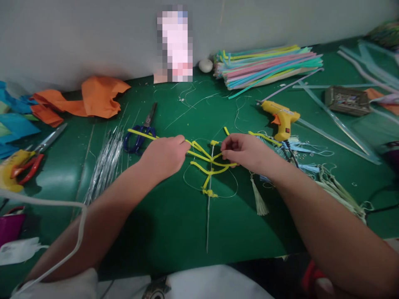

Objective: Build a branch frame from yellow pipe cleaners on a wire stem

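Observation:
Yellow pipe cleaners [202,156] are bent and wound around a thin upright wire stem [208,224], forming a small frame with fine clear thread looped about it. My left hand [171,154] is closed on a yellow pipe cleaner, whose free end sticks out to the left above the blue-handled scissors [135,137]. Opposite it, my right hand [240,150] pinches a yellow pipe cleaner at the frame's right side. Its fingertips partly hide the exact grip. A pale tassel [259,197] hangs or lies just below my right wrist.
Behind are a bundle of coloured pipe cleaners [268,68] and a white ball [205,65]. A yellow glue gun [282,118] and small box [347,100] lie right. Silver wire strips [106,162], orange paper [102,97] and yellow-red scissors [31,162] are left, on the green table [174,232].

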Available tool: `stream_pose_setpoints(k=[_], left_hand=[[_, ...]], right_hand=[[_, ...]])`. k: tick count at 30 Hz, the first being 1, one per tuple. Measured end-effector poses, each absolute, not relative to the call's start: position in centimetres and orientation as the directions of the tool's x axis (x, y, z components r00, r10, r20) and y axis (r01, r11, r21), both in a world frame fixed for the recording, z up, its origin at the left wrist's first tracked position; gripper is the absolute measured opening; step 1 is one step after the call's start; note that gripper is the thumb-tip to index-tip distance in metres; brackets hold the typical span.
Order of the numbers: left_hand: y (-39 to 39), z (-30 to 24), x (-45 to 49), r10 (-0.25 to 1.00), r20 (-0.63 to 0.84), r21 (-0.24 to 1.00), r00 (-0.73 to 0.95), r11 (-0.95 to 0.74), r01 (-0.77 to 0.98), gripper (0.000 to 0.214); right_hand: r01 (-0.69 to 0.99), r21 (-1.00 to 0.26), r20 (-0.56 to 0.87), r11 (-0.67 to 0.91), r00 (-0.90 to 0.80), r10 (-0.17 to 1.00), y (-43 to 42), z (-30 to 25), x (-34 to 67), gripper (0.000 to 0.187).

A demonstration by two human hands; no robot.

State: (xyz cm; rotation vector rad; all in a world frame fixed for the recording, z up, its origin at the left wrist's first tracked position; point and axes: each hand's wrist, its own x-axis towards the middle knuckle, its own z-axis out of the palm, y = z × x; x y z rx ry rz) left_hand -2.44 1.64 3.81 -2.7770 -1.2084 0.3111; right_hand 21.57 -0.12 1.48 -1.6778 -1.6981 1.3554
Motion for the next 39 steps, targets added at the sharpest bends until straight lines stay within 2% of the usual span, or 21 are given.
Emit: stream_pose_setpoints(k=[3, 5, 8, 12, 14, 16, 22, 25, 31, 35, 39], left_hand=[[1.6, 2.8, -2.4, 0.666, 0.008, -0.199, 0.746, -0.73, 0.654, 0.02], [1.5, 2.2, -2.5, 0.608, 0.109, -0.226, 0.787, -0.756, 0.615, 0.018], [1.4, 1.4, -2.5, 0.523, 0.208, -0.259, 0.826, -0.785, 0.562, 0.019], [1.4, 0.8, -2.3, 0.467, 0.261, -0.299, 0.845, -0.793, 0.531, 0.019], [1.4, 0.7, -2.2, 0.458, 0.278, -0.307, 0.844, -0.791, 0.53, 0.019], [1.3, 0.6, -2.0, 0.451, 0.292, -0.304, 0.843, -0.792, 0.529, 0.02], [0.9, 0.2, -1.4, 0.441, 0.327, -0.253, 0.836, -0.811, 0.527, 0.018], [0.8, 0.1, -1.2, 0.437, 0.32, -0.244, 0.84, -0.819, 0.519, 0.016], [0.7, 0.0, -1.2, 0.408, 0.3, -0.252, 0.863, -0.838, 0.484, 0.019], [0.7, 0.0, -1.1, 0.425, 0.27, -0.242, 0.864, -0.839, 0.488, 0.022], [1.0, 0.2, -1.4, 0.455, 0.243, -0.173, 0.856, -0.848, 0.5, 0.023]], right_hand=[[0.417, -0.863, -0.383, -0.285, -0.173, 0.907, 0.0, 1.4, 21.4, 0.017], [0.438, -0.853, -0.385, -0.284, -0.159, 0.909, -0.1, 1.6, 21.4, 0.021], [0.642, -0.753, -0.318, -0.143, -0.166, 0.933, -0.1, 2.1, 21.6, 0.021], [0.864, -0.499, -0.275, 0.068, -0.232, 0.933, -0.4, 2.9, 21.9, 0.014], [0.901, -0.4, -0.249, 0.169, -0.284, 0.926, -0.6, 3.0, 21.9, 0.01], [0.896, -0.355, -0.201, 0.267, -0.352, 0.914, -0.7, 2.8, 21.7, 0.007], [0.802, -0.402, -0.082, 0.442, -0.512, 0.855, -0.8, 1.4, 20.9, 0.012], [0.793, -0.374, -0.061, 0.481, -0.539, 0.84, -0.9, 1.3, 20.7, 0.011], [0.846, -0.14, -0.071, 0.514, -0.526, 0.847, -1.4, 2.2, 20.7, 0.016], [0.828, -0.129, -0.083, 0.545, -0.557, 0.826, -1.6, 2.2, 20.5, 0.018], [0.831, -0.116, -0.075, 0.544, -0.554, 0.829, -1.7, 2.2, 20.2, 0.017]])
